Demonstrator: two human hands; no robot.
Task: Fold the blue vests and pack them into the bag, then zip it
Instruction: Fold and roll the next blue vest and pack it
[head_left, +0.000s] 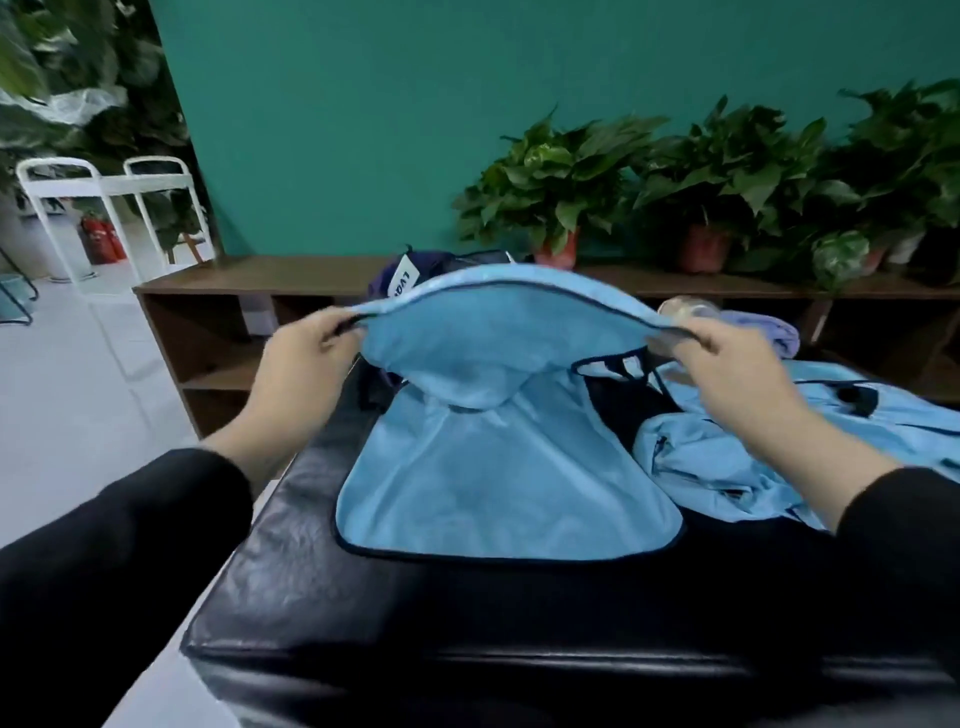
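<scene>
A light blue vest (498, 478) with dark trim lies on the black padded bench (467, 623), its far half lifted into the air. My left hand (306, 358) pinches the raised edge at its left end. My right hand (727, 358) pinches the same edge at its right end. More blue vests (753, 457) lie crumpled on the bench to the right. A dark navy bag (410, 275) with a white label sits behind the lifted vest, mostly hidden by it.
A brown wooden shelf (249, 280) runs along the teal wall behind the bench, with potted plants (561, 192) on top. A lilac cloth (774, 332) lies at the far right of the bench. White metal racks (104, 208) stand on the floor at left.
</scene>
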